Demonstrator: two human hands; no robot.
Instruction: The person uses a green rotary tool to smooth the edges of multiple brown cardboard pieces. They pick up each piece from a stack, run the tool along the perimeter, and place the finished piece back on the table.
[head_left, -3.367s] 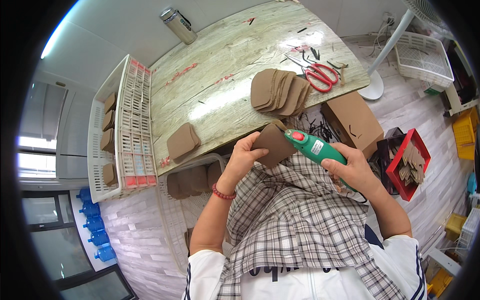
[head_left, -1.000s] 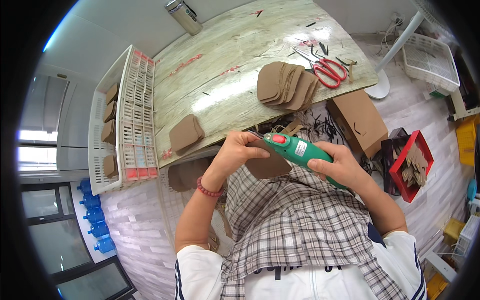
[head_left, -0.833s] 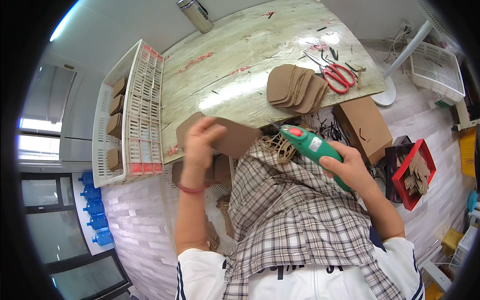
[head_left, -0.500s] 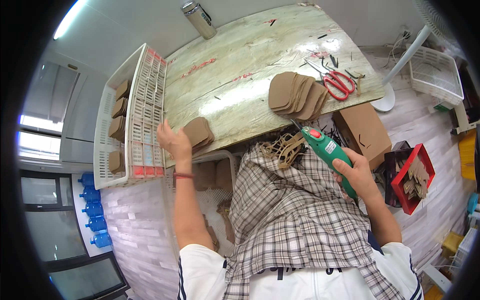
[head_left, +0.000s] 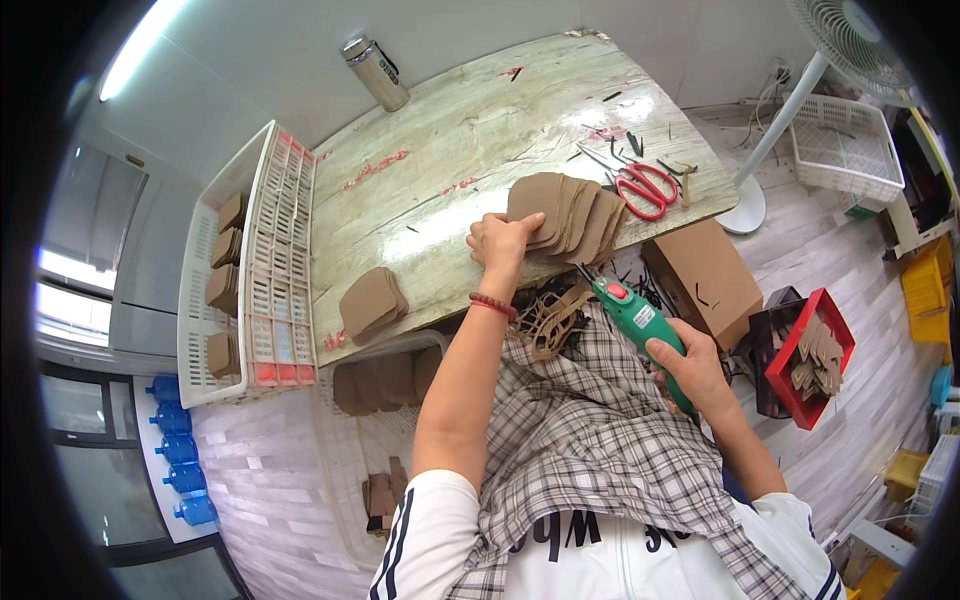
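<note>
My left hand (head_left: 500,243) is at the left edge of a fanned stack of brown rounded flat pieces (head_left: 576,212) near the table's front edge. Its thumb lies on top and the fingers curl at the side, pinching a piece there. In my right hand (head_left: 690,368) is a green handheld electric tool (head_left: 640,322) with a red button and a thin dark tip. The tip points up toward the stack's near side, over my lap. A smaller pile of the same brown pieces (head_left: 373,304) lies at the table's left front.
Red-handled scissors (head_left: 648,190) and dark scraps lie right of the stack. A steel flask (head_left: 376,72) stands at the back. A white crate (head_left: 280,270) flanks the table's left. Strips (head_left: 555,322) lie on my plaid apron. A red-rimmed box (head_left: 808,400) and cardboard box (head_left: 706,275) are at right.
My left hand has moved right from the smaller pile to the fanned stack. My right hand keeps hold of the green tool. The whole view has shifted slightly.
</note>
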